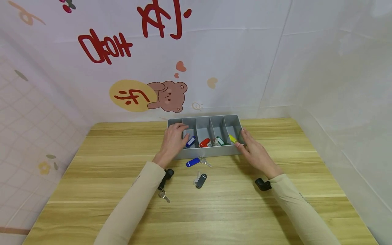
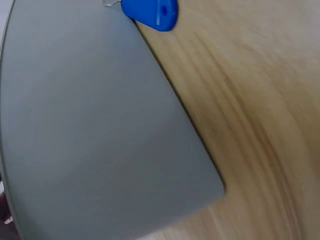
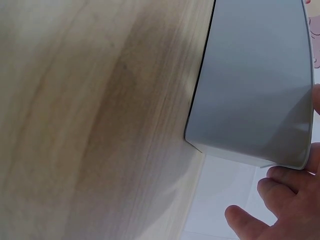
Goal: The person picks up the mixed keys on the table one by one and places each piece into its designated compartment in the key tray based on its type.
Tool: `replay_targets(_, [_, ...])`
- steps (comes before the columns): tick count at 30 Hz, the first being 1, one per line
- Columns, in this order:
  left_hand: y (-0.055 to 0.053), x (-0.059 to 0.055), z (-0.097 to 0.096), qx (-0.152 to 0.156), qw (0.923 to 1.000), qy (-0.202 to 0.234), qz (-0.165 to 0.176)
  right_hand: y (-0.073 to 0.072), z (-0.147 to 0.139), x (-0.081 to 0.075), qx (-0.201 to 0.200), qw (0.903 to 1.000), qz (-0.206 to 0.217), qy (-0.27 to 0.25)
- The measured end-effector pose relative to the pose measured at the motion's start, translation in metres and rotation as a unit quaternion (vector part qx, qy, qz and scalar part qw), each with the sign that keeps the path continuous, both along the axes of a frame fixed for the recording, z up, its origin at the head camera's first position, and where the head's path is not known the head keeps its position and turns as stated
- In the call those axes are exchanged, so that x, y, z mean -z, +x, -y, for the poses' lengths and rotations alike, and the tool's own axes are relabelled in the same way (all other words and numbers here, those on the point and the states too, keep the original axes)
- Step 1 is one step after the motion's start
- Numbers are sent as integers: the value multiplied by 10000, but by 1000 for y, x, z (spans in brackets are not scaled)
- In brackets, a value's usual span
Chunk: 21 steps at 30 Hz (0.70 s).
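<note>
Two hands work at a gray five-compartment tray (image 1: 211, 151) at the back of a wood-grain desk (image 1: 239, 211). The right hand (image 1: 256, 153) grips the tray's right end; the right wrist view alone shows fingers (image 3: 275, 195) spread behind that corner. The left hand (image 1: 173, 137) bends over the leftmost compartment; whether it grasps anything cannot be told. Rightward from the second compartment sit dark blue (image 1: 191, 141), red (image 1: 204, 142), green (image 1: 220, 141) and yellow (image 1: 232, 139) tags. Blue (image 1: 193, 162) and black (image 1: 201, 181) key tags lie in front; the left wrist view catches the blue one's metal ring (image 2: 111, 3) close up. Tag labels are too small to read. Red characters (image 1: 177, 20) and a cartoon bear (image 1: 173, 97) decorate the white backdrop (image 1: 239, 44).
</note>
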State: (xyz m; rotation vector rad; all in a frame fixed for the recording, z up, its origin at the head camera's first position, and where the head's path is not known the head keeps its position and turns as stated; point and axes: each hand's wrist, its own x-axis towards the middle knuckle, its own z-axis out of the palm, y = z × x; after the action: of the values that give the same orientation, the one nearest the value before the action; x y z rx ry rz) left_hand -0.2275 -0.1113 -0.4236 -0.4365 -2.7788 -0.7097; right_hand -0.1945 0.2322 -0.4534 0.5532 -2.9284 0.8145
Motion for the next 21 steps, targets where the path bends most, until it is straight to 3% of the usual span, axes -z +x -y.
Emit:
replay_targets(4, [7,1,6,392,9977,507,-225,0,0,0,20,10000,14,-1])
replay_targets(9, [25,2,11,1092,9868,949,-731,0,1,0,39,10000,28,15])
replay_targets(14, [43,2,13,1703,9756,960,-1004,0,0,0,26,10000,10,-19])
replay_targets(21, [60,2,14,2133,9674,925,-1000,0,0,-1,22,10000,10,-32])
